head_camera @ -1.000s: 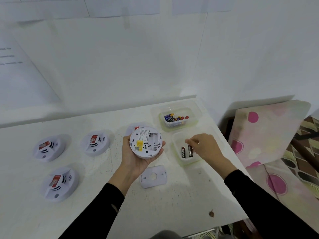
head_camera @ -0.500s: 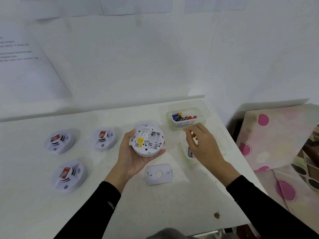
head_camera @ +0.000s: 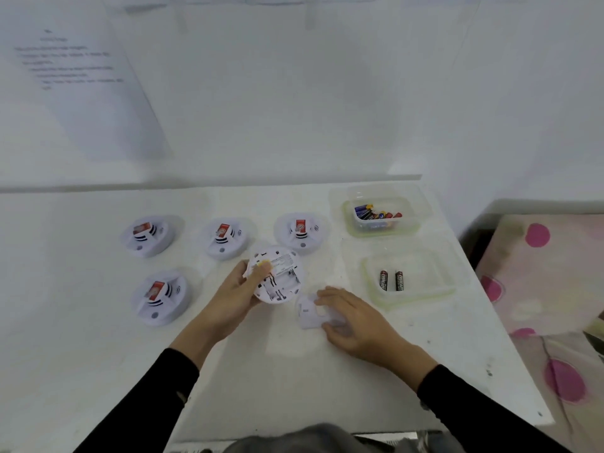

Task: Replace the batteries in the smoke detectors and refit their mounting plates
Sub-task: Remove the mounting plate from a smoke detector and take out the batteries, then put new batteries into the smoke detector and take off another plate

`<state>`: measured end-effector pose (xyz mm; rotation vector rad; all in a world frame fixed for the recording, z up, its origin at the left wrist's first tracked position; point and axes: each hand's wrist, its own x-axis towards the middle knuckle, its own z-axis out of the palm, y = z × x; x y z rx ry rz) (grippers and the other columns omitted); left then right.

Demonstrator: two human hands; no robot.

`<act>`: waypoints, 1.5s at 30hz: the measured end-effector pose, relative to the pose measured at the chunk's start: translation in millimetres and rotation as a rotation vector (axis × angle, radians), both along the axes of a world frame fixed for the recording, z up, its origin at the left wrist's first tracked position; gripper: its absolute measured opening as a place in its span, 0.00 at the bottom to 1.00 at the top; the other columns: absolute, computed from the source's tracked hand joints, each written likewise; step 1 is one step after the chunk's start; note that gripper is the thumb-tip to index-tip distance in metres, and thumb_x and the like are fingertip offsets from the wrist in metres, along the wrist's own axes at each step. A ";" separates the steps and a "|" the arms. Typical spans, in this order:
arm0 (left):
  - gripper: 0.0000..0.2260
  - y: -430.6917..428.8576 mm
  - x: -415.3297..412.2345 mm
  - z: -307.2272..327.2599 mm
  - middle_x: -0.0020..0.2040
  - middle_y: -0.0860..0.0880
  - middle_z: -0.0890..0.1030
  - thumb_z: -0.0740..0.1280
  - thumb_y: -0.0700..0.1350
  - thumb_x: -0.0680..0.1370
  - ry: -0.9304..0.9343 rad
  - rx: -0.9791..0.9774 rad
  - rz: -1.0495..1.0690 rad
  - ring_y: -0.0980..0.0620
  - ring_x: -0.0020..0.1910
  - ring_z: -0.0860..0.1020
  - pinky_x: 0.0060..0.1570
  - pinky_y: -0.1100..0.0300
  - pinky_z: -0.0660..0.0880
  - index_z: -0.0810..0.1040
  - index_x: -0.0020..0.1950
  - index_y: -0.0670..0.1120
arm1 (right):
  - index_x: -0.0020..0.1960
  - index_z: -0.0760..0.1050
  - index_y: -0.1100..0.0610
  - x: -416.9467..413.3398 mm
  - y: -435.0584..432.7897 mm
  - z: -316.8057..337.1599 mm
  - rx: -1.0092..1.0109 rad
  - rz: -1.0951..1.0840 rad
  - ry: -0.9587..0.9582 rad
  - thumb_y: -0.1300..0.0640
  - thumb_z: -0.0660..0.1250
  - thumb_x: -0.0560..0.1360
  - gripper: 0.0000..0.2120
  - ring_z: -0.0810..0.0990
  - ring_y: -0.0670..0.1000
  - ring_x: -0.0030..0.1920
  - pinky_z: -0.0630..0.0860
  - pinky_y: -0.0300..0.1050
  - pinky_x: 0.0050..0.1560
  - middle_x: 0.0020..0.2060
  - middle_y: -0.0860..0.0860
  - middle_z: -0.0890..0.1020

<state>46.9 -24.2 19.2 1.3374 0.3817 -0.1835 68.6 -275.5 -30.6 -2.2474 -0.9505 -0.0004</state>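
The left grip [head_camera: 233,294] is closed round the rim of a detector [head_camera: 277,279], with the thumb across its yellow label, and holds it back-up just above the surface [head_camera: 294,387]. The battery bay faces the camera, but the view is too blurred to tell whether anything sits in it. Just right of the detector, on the person's side, the right grip [head_camera: 354,318] is on the plate [head_camera: 309,313]. Its fingers curl over the top and the thumb is at the near edge, pinching it. The plate appears to lie on the surface, just beside the detector's rim.

By the look of it, this unit is at the refit step: the plate is off and has yet to be seated on the back and locked. Four other detectors [head_camera: 225,238] sit face up to the left of and beyond the held detector. Whether they have been serviced cannot be told, so much of the task may remain.

Right of the detector is the near tub [head_camera: 425,276], holding two black batteries [head_camera: 383,280] side by side. Beyond it, up and right of the detector, the far tub [head_camera: 413,217] holds a small heap of mixed cells [head_camera: 376,214].
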 end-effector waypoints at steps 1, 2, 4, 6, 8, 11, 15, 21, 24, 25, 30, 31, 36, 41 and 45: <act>0.14 -1.2 -2.4 -2.0 0.59 0.47 0.84 0.63 0.51 0.82 0.000 0.078 -0.014 0.48 0.57 0.83 0.57 0.52 0.79 0.75 0.64 0.46 | 0.63 0.74 0.53 1.1 1.0 1.7 -0.006 -0.002 0.015 0.53 0.66 0.74 0.19 0.69 0.42 0.69 0.63 0.38 0.71 0.65 0.46 0.76; 0.14 -2.8 -4.5 -3.5 0.56 0.48 0.85 0.63 0.53 0.82 0.003 0.169 -0.036 0.49 0.55 0.83 0.56 0.52 0.79 0.77 0.62 0.47 | 0.65 0.73 0.54 2.3 2.1 3.5 -0.007 -0.006 0.030 0.53 0.66 0.74 0.20 0.68 0.41 0.69 0.62 0.34 0.70 0.65 0.46 0.76; 0.13 -5.5 -7.2 -8.0 0.52 0.51 0.86 0.63 0.56 0.81 -0.005 0.348 -0.080 0.51 0.52 0.84 0.54 0.53 0.80 0.80 0.58 0.50 | 0.68 0.71 0.54 4.1 3.9 7.7 0.003 -0.029 0.091 0.54 0.67 0.74 0.22 0.69 0.38 0.65 0.62 0.27 0.65 0.64 0.47 0.76; 0.11 -6.9 -8.8 -13.9 0.51 0.55 0.86 0.65 0.57 0.80 -0.045 0.479 -0.108 0.55 0.51 0.83 0.53 0.56 0.80 0.82 0.57 0.54 | 0.71 0.66 0.52 5.6 4.7 11.6 0.012 -0.049 0.201 0.54 0.69 0.74 0.27 0.70 0.37 0.62 0.67 0.31 0.64 0.64 0.46 0.75; 0.10 -7.8 -9.3 -19.0 0.51 0.58 0.85 0.67 0.57 0.79 -0.082 0.564 -0.088 0.60 0.50 0.82 0.52 0.59 0.80 0.81 0.58 0.57 | 0.76 0.57 0.49 6.1 5.4 14.1 0.021 -0.065 0.303 0.52 0.69 0.74 0.34 0.70 0.38 0.64 0.69 0.35 0.64 0.65 0.43 0.72; 0.07 -10.4 -8.2 -22.0 0.49 0.58 0.84 0.68 0.57 0.78 -0.101 0.630 -0.036 0.63 0.46 0.81 0.47 0.62 0.78 0.78 0.56 0.59 | 0.78 0.46 0.44 7.2 6.7 14.2 0.052 -0.078 0.367 0.52 0.69 0.74 0.42 0.71 0.40 0.66 0.70 0.34 0.63 0.65 0.44 0.72; 0.05 -11.0 -7.6 -23.2 0.49 0.58 0.84 0.68 0.55 0.79 -0.119 0.667 -0.020 0.62 0.46 0.81 0.42 0.69 0.75 0.78 0.54 0.59 | 0.77 0.45 0.39 8.4 7.3 15.5 0.088 -0.087 0.401 0.53 0.70 0.74 0.43 0.71 0.41 0.66 0.74 0.40 0.62 0.65 0.45 0.72; 0.08 -11.8 -5.6 -26.5 0.50 0.58 0.83 0.69 0.54 0.78 -0.135 0.694 0.013 0.59 0.49 0.81 0.40 0.73 0.74 0.80 0.57 0.56 | 0.77 0.49 0.42 9.9 7.0 11.9 0.104 -0.084 0.400 0.54 0.70 0.74 0.41 0.71 0.41 0.65 0.71 0.34 0.62 0.64 0.44 0.72; 0.09 -12.5 -5.0 -27.3 0.50 0.59 0.83 0.69 0.54 0.78 -0.134 0.708 0.014 0.59 0.48 0.81 0.39 0.73 0.74 0.80 0.56 0.55 | 0.77 0.50 0.42 10.7 7.0 11.5 0.108 -0.078 0.395 0.54 0.70 0.74 0.39 0.71 0.41 0.66 0.70 0.32 0.62 0.65 0.43 0.72; 0.09 -12.4 -4.7 -27.6 0.50 0.59 0.83 0.69 0.54 0.78 -0.132 0.704 0.012 0.59 0.49 0.81 0.40 0.73 0.74 0.80 0.57 0.55 | 0.77 0.51 0.42 10.9 6.9 10.8 0.109 -0.079 0.390 0.53 0.70 0.74 0.39 0.71 0.41 0.66 0.69 0.32 0.63 0.65 0.43 0.72; 0.09 -6.5 -0.9 -27.4 0.51 0.58 0.83 0.69 0.55 0.78 -0.134 0.692 -0.030 0.59 0.50 0.81 0.46 0.67 0.76 0.81 0.57 0.55 | 0.76 0.57 0.46 9.4 10.3 14.9 0.143 -0.103 0.361 0.53 0.66 0.77 0.31 0.67 0.38 0.68 0.64 0.30 0.66 0.67 0.41 0.71; 0.07 -5.5 -0.3 -25.7 0.51 0.59 0.83 0.68 0.55 0.79 -0.129 0.689 -0.039 0.60 0.50 0.80 0.47 0.67 0.76 0.81 0.56 0.57 | 0.75 0.59 0.48 10.3 13.0 18.5 0.165 -0.123 0.355 0.54 0.65 0.78 0.28 0.66 0.37 0.69 0.63 0.29 0.66 0.67 0.41 0.70; 0.11 0.0 19.4 -12.3 0.52 0.57 0.82 0.61 0.56 0.82 -0.093 0.685 0.021 0.57 0.53 0.79 0.54 0.61 0.75 0.79 0.56 0.53 | 0.73 0.64 0.53 33.0 39.5 43.8 0.323 -0.295 0.389 0.57 0.57 0.82 0.20 0.66 0.40 0.70 0.62 0.35 0.70 0.69 0.45 0.70; 0.19 -3.3 73.0 8.4 0.65 0.57 0.72 0.59 0.55 0.83 -0.107 0.600 -0.018 0.53 0.64 0.74 0.67 0.51 0.72 0.69 0.72 0.50 | 0.75 0.60 0.55 83.6 67.7 70.7 0.415 -0.575 0.965 0.52 0.48 0.83 0.22 0.63 0.52 0.73 0.60 0.48 0.70 0.74 0.52 0.64; 0.32 -4.3 108.8 1.4 0.73 0.54 0.69 0.57 0.67 0.77 0.043 0.492 -0.081 0.51 0.71 0.69 0.73 0.47 0.65 0.65 0.75 0.49 | 0.68 0.65 0.49 97.2 79.7 77.7 0.383 -0.608 1.036 0.48 0.46 0.82 0.19 0.65 0.55 0.70 0.61 0.49 0.65 0.70 0.53 0.67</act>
